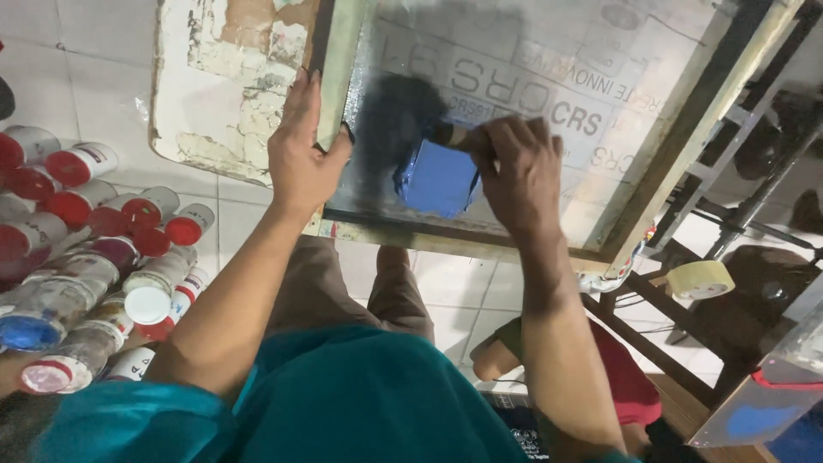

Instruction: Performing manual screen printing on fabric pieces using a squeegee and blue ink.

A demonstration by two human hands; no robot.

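A screen-printing frame (pixel 660 171) with a pale green wooden rim and a grey mesh stands tilted in front of me. My left hand (pixel 300 154) grips its left rim. My right hand (pixel 519 167) holds a small wooden-handled tool (pixel 453 135) against the mesh. A patch of blue ink (pixel 437 180) sits under that tool, with a dark smear (pixel 394 120) above it.
Several jars with red and white lids (pixel 103 231) lie piled at the left on the white tile floor. A roll of masking tape (pixel 701 279) hangs at the right near a dark metal rack (pixel 737 189). A board with blue ink (pixel 759 416) sits at bottom right.
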